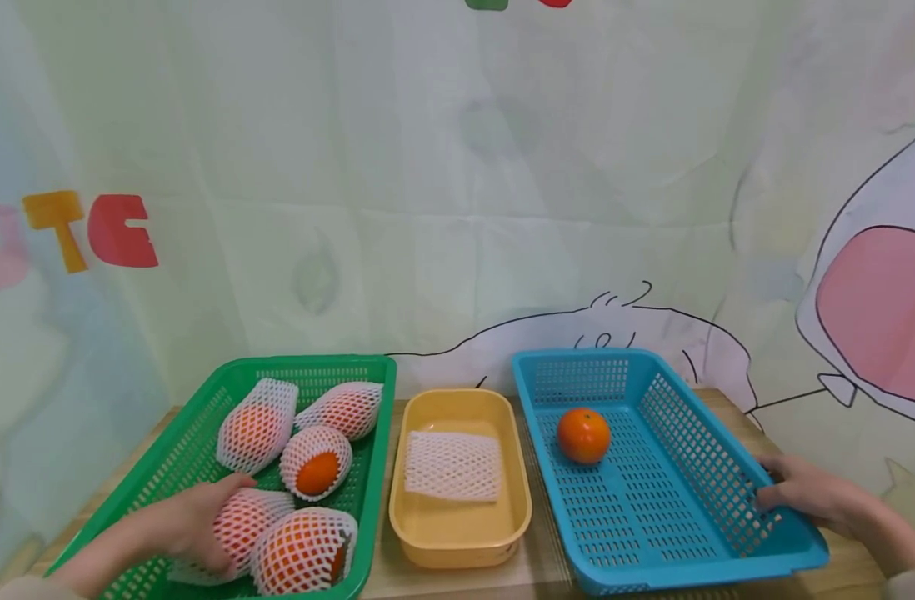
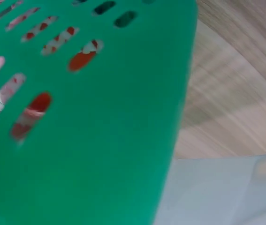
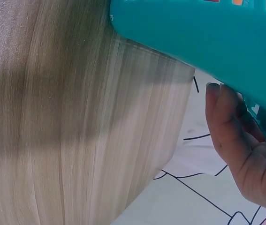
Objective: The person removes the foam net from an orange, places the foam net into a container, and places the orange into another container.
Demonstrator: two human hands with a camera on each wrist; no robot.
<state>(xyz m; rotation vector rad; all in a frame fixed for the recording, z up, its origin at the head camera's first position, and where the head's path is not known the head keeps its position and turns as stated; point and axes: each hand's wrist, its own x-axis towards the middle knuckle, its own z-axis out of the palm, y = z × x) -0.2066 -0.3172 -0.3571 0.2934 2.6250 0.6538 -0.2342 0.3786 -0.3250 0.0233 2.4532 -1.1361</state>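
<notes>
At the left, my left hand (image 1: 195, 525) reaches into a green basket (image 1: 382, 450) and grips an orange in a white foam net (image 1: 251, 521). The basket wall (image 2: 109, 112) hides that hand in the left wrist view. Right beside the held fruit lies another netted orange (image 1: 302, 550). Further back in the basket are more netted fruits (image 1: 255, 429), one showing bare orange skin (image 1: 318, 473). My right hand (image 1: 802, 492) holds the right rim of a blue basket (image 1: 630, 571), its fingers (image 3: 222, 112) curled at the rim's underside. A bare orange (image 1: 583, 436) sits inside this basket.
Between the baskets stands a yellow tub (image 1: 461, 533) with an empty white foam net (image 1: 453, 467) lying in it. All three containers rest on a wooden table (image 3: 76, 117). A printed cloth (image 1: 457, 208) hangs close behind.
</notes>
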